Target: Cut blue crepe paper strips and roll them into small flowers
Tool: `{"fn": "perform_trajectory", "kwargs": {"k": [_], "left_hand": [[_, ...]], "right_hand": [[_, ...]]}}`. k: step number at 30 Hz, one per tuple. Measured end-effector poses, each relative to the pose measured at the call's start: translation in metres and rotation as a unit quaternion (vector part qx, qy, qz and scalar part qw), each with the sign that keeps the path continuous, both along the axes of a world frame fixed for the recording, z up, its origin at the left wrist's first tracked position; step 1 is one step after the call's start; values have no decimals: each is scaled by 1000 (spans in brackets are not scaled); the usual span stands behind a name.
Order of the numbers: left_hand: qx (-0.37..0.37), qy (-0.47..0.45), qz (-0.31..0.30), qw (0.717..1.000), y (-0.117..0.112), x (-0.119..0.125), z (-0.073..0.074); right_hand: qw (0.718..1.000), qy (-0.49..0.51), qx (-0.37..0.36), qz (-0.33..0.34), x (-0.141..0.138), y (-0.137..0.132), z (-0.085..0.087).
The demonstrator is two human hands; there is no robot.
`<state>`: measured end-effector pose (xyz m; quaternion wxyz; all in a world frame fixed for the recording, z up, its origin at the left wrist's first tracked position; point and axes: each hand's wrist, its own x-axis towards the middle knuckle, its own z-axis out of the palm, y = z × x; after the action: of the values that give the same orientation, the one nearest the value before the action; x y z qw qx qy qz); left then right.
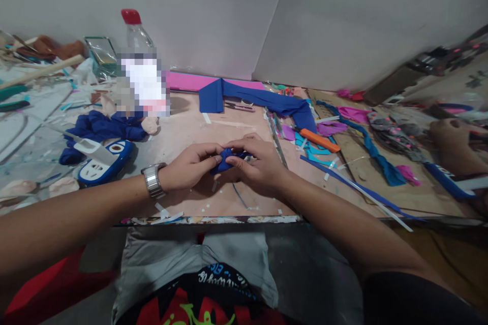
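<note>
Your surface (183, 132) is a flat tan board, scuffed and littered with white and blue offcuts, set against a plain pale wall. Across its far side lies a long blue strip (263, 99), matte and smooth, folded over on itself at the left end and running to the right. Behind it a flat pink sheet (190, 81) lies along the foot of the wall. At far left stands a clear plastic bottle (135, 35), upright, with a red cap; its label is blurred. Just in front of the bottle you have a crumpled blue heap (102, 127), soft and bunched in folds, and touching its near edge a rounded blue-and-white device (104, 162) with a glossy shell. Your left hand (188, 165) and right hand (257, 162) meet at the middle of the board, near its front edge, the fingertips of both closed together in a pinch. To the right of them, well apart, an orange cutter (319, 140), slim and straight, lies on teal scraps. A metal-link watch (153, 180) circles your left wrist. Pinched between both hands is the small blue piece (226, 158), a compact rounded wad of the same matte blue, mostly hidden by your fingers and held just above the board. At far right another person's hand (453, 144) rests curled on the neighbouring board.
</note>
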<state>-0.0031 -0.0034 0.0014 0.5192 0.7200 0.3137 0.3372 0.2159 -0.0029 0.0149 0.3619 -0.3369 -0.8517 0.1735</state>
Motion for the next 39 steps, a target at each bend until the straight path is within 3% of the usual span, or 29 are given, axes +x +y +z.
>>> {"fn": "perform_trajectory", "kwargs": {"k": [9, 17, 28, 34, 39], "left_hand": [[84, 68, 43, 993, -3, -1, 0], [28, 9, 25, 999, -1, 0, -5], [5, 30, -34, 999, 0, -3, -5], [84, 74, 13, 994, -1, -2, -6], [124, 103, 6, 987, -2, -2, -2]], "right_hand": [[999, 8, 10, -45, 0, 2, -2], [999, -2, -4, -44, 0, 0, -1], [1000, -11, 3, -10, -1, -1, -2], [998, 3, 14, -54, 0, -1, -1], [998, 6, 15, -59, -1, -1, 0]]}}
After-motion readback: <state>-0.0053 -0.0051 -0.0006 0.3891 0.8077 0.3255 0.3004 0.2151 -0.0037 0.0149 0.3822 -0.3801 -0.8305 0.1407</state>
